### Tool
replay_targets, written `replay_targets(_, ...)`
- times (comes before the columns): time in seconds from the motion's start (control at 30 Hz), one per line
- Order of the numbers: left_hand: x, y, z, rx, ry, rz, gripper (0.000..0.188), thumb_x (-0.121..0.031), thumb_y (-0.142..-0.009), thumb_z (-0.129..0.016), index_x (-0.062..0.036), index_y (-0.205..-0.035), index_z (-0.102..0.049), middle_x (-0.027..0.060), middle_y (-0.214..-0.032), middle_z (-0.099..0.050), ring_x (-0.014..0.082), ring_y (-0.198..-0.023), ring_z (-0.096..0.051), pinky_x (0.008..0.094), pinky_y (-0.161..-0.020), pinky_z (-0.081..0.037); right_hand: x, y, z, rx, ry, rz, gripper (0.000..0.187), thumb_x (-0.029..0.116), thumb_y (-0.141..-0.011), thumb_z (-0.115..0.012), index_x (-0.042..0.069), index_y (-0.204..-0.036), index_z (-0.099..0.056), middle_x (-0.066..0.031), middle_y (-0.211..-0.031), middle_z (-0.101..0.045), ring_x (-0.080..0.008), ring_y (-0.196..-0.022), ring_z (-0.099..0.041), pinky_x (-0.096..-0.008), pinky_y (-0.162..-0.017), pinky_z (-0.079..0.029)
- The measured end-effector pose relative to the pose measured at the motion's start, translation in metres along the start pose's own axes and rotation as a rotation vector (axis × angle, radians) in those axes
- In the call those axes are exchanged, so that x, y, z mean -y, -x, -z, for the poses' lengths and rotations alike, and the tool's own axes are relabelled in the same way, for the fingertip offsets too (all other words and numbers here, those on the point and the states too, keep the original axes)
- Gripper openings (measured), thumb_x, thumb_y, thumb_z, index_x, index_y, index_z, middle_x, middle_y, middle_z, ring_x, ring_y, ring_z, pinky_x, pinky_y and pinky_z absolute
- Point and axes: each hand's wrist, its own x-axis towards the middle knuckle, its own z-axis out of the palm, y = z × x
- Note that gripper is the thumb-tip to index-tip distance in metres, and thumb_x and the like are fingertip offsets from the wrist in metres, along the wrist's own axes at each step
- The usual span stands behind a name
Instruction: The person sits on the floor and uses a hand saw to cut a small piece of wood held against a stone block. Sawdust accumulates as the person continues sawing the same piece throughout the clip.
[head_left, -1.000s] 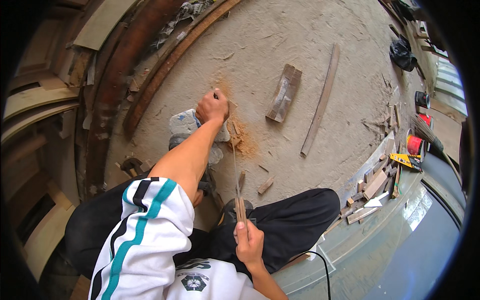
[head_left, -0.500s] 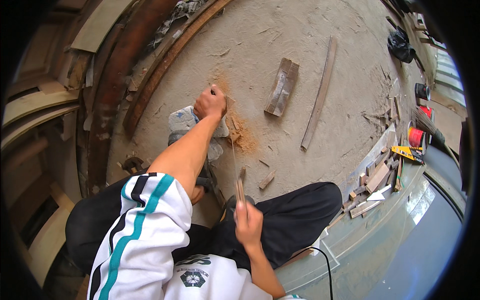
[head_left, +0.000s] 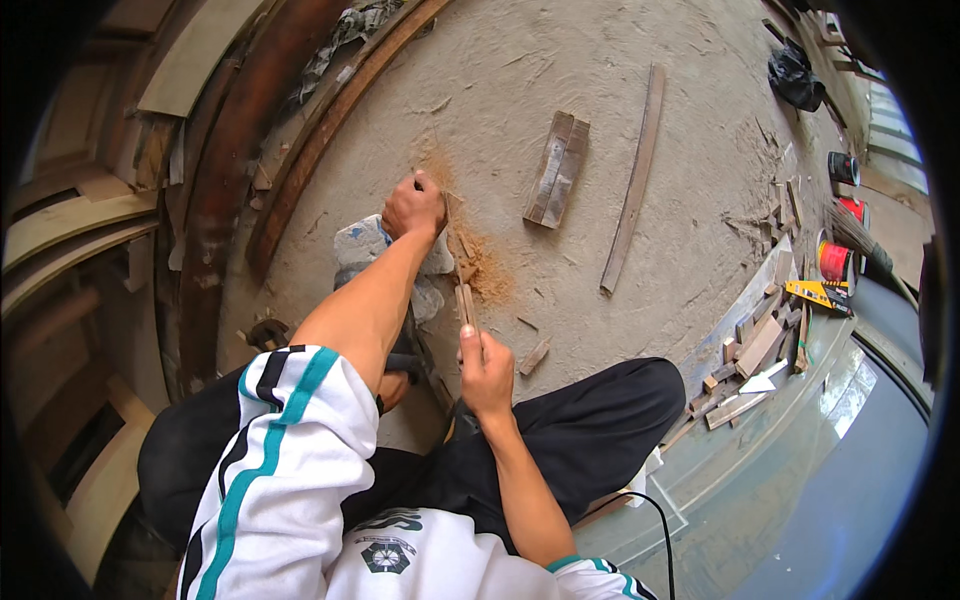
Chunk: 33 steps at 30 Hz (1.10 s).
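Note:
My left hand (head_left: 413, 207) is closed in a fist above a whitish stone block (head_left: 358, 240) on the floor. What it grips is mostly hidden; a dark end shows at the top of the fist. My right hand (head_left: 487, 374) is wrapped round the wooden handle of a handsaw (head_left: 465, 304), its thin blade seen nearly edge-on and running toward the left fist. A small brown piece of wood (head_left: 466, 268) is beside the block. Orange-brown sawdust (head_left: 492, 281) lies around it.
A short wooden block (head_left: 557, 170) and a long thin strip (head_left: 635, 180) lie ahead on the dusty floor. Several offcuts (head_left: 757, 350) are piled at right, near a yellow handsaw (head_left: 820, 296) and a glass sheet (head_left: 690, 520). Boards and beams (head_left: 215, 200) line the left.
My right hand has pushed the handsaw forward, bringing its handle closer to the stone block. My left hand stays at nearly the same place.

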Motion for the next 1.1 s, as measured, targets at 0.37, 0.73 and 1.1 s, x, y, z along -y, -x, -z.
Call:
replay_targets(0.37, 0.000, -0.002, -0.006, 0.008, -0.018, -0.015, 0.045, -0.046, -0.093, -0.045, -0.0119, -0.104, -0.072, 0.0214, -0.107, -0.069, 0.0435, -0.105, -0.062, 0.0510, -0.092, -0.045, -0.008, -0.007, -0.003, -0.040, -0.023, 0.015, 0.038, 0.028, -0.100, -0.052, -0.001, -0.075, -0.055, -0.0165, -0.059, -0.051, -0.0275, -0.053, -0.052, -0.0384, -0.052, -0.040)
replay_targets(0.73, -0.004, 0.000, 0.001, 0.025, -0.011, -0.009, 0.044, -0.045, -0.093, -0.045, -0.0122, -0.106, -0.072, 0.0210, -0.107, -0.069, 0.0440, -0.104, -0.063, 0.0506, -0.092, -0.045, -0.013, 0.008, -0.008, -0.036, 0.003, 0.015, 0.036, 0.026, -0.100, -0.052, -0.001, -0.076, -0.055, -0.0206, -0.059, -0.050, -0.0323, -0.051, -0.052, -0.0413, -0.051, -0.039)
replay_targets(1.1, -0.001, 0.000, -0.001, 0.004, 0.001, -0.020, 0.044, -0.046, -0.092, -0.045, -0.0133, -0.104, -0.073, 0.0210, -0.105, -0.070, 0.0440, -0.104, -0.063, 0.0501, -0.092, -0.046, -0.016, 0.031, 0.004, 0.013, 0.008, -0.054, 0.040, 0.031, -0.100, -0.051, -0.001, -0.076, -0.057, -0.0143, -0.059, -0.053, -0.0254, -0.053, -0.054, -0.0381, -0.053, -0.041)
